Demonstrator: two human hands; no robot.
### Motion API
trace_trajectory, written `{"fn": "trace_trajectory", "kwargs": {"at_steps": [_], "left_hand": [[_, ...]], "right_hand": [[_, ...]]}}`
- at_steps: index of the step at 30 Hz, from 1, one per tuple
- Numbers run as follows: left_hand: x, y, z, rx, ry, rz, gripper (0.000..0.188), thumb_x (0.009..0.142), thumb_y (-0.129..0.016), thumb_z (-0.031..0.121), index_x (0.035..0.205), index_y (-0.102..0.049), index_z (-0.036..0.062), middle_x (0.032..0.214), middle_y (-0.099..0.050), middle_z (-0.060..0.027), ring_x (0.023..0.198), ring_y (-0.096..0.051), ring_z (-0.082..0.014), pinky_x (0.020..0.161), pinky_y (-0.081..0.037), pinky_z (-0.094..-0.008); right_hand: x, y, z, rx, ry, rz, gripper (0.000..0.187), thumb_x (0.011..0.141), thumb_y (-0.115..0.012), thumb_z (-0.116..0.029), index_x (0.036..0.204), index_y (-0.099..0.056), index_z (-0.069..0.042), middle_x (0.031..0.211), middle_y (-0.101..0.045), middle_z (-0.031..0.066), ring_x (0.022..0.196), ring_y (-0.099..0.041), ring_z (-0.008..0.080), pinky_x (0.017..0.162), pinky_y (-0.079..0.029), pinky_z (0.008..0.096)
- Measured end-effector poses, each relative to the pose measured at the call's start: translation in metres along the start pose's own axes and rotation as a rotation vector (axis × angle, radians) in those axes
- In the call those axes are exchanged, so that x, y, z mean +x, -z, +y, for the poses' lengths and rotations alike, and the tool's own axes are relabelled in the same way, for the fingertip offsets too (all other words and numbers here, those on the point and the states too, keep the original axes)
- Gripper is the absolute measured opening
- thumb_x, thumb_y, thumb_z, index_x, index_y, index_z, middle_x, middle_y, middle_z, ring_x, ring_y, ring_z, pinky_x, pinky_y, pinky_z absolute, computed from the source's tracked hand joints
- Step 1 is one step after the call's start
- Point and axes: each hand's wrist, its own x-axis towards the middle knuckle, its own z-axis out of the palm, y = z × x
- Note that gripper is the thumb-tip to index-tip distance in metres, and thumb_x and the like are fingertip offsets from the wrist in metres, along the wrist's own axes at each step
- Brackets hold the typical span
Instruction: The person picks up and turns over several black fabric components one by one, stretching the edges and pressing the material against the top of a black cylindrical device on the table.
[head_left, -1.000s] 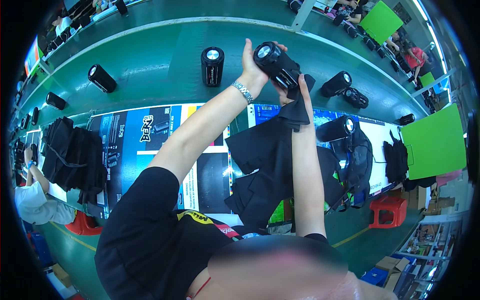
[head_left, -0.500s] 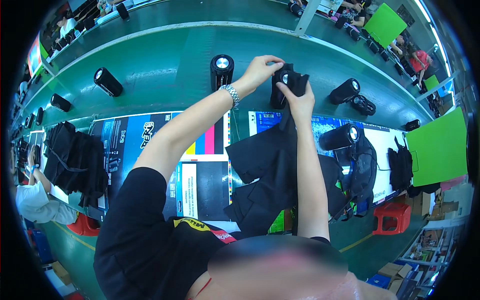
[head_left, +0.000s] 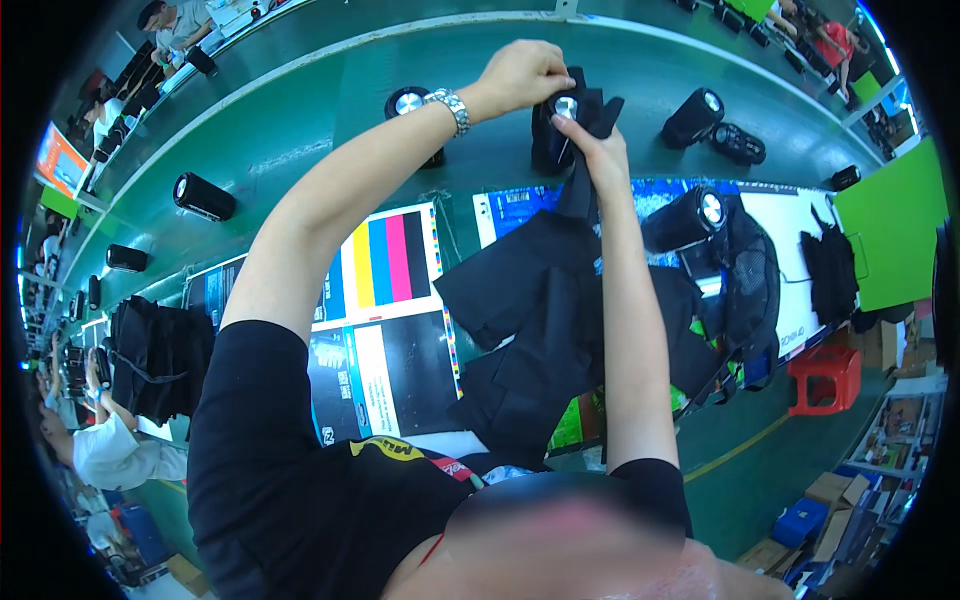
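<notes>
A black cylindrical speaker with a shiny silver end stands on the green surface between my hands. Black cloth, apparently the mouth of a fabric bag, lies against its far and right sides. My left hand, with a metal watch on the wrist, pinches the cloth's far edge. On the near right side, my right hand grips the cloth, its thumb by the speaker's silver end. How far the cloth covers the speaker is hard to tell. Below, more black cloth bags lie in a loose heap beside my right forearm.
Another speaker stands partly behind my left wrist. Further speakers stand or lie to the right, one beside a black mesh bag. Leftward are a speaker and piled black bags. A red stool stands right.
The view has shifted, and both hands with the cloth and speaker appear higher in the picture. My left hand has moved outward over the speaker's far side; both grips on the cloth persist.
</notes>
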Motion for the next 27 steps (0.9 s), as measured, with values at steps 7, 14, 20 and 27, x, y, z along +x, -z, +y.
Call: {"fn": "trace_trajectory", "kwargs": {"at_steps": [7,14,20,27], "left_hand": [[-0.02,0.015,0.011,-0.012,0.027,0.153,0.022,0.08,-0.068,0.019,0.078,-0.065,-0.003,0.068,-0.059,-0.0121,0.059,-0.056,-0.0238,0.055,-0.043,-0.0326],[-0.02,0.03,0.049,-0.191,0.07,0.097,0.017,0.079,-0.067,0.012,0.07,-0.064,-0.0025,0.067,-0.06,-0.0139,0.066,-0.061,-0.0252,0.059,-0.046,-0.0334],[-0.011,0.035,0.047,-0.21,-0.005,0.095,0.018,0.079,-0.066,0.015,0.074,-0.066,-0.0015,0.067,-0.057,-0.0158,0.065,-0.058,-0.0282,0.058,-0.044,-0.0346],[-0.029,0.006,0.047,-0.177,0.062,0.209,0.023,0.082,-0.07,0.027,0.089,-0.071,0.0055,0.088,-0.064,-0.0053,0.07,-0.058,-0.0141,0.061,-0.046,-0.0263]], "right_hand": [[0.015,-0.004,0.017,-0.267,0.059,0.022,0.047,0.066,-0.082,-0.034,0.094,-0.066,0.0,0.086,-0.067,0.0069,0.077,-0.063,0.0128,0.072,-0.049,0.0255],[0.017,0.008,0.019,-0.383,0.196,-0.026,0.033,0.074,-0.076,-0.027,0.094,-0.068,-0.001,0.085,-0.067,0.0024,0.075,-0.06,0.0092,0.069,-0.047,0.0236],[0.043,0.01,0.016,-0.374,0.173,0.042,0.041,0.07,-0.078,-0.035,0.092,-0.07,-0.001,0.082,-0.068,0.004,0.076,-0.062,0.0107,0.068,-0.048,0.026],[0.008,0.041,0.003,-0.214,0.057,0.051,0.038,0.069,-0.076,-0.019,0.096,-0.065,0.004,0.087,-0.068,0.0098,0.073,-0.063,0.016,0.069,-0.048,0.0271]]}}
